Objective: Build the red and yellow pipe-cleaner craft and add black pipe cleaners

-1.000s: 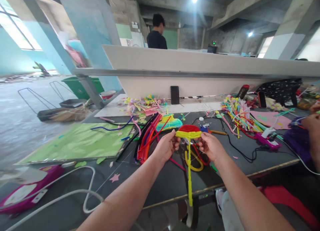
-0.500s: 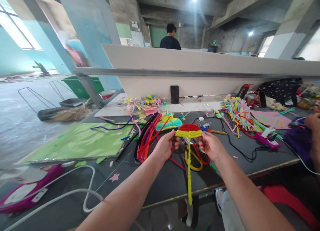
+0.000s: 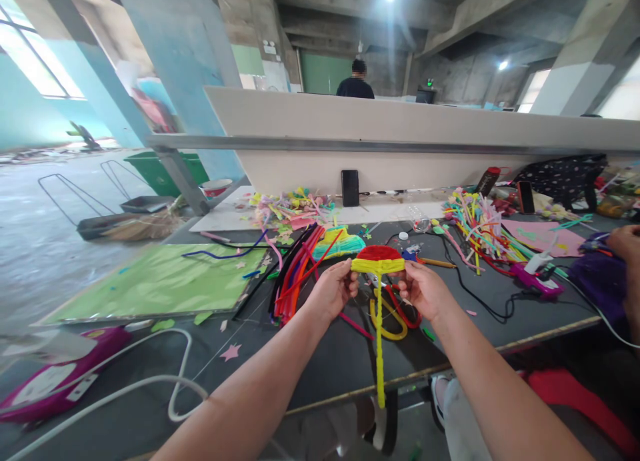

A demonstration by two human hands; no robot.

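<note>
Between my two hands is a pipe-cleaner piece [image 3: 379,266], a red half-round with a yellow bar along its lower edge and a long yellow stem hanging down past the table edge. My left hand [image 3: 334,289] pinches the left end of the bar. The right end is pinched by my right hand [image 3: 421,289]. Below and behind the piece lie scissors with yellow and red handles [image 3: 407,316], partly hidden. A bundle of red, orange, purple and black pipe cleaners [image 3: 295,281] lies left of my left hand, beside a yellow and turquoise pipe-cleaner piece [image 3: 340,244].
A green sheet [image 3: 150,281] covers the table's left side. Purple power strips [image 3: 537,281] with cables lie right and front left. A phone [image 3: 350,188] leans on the white partition [image 3: 425,124]. Heaps of pipe cleaners [image 3: 475,228] lie behind. Another person's hand [image 3: 625,248] is at far right.
My hands keep the same grip, and the pipe-cleaner piece has barely moved. Beyond the partition, the person in dark clothes has shifted right and lower.
</note>
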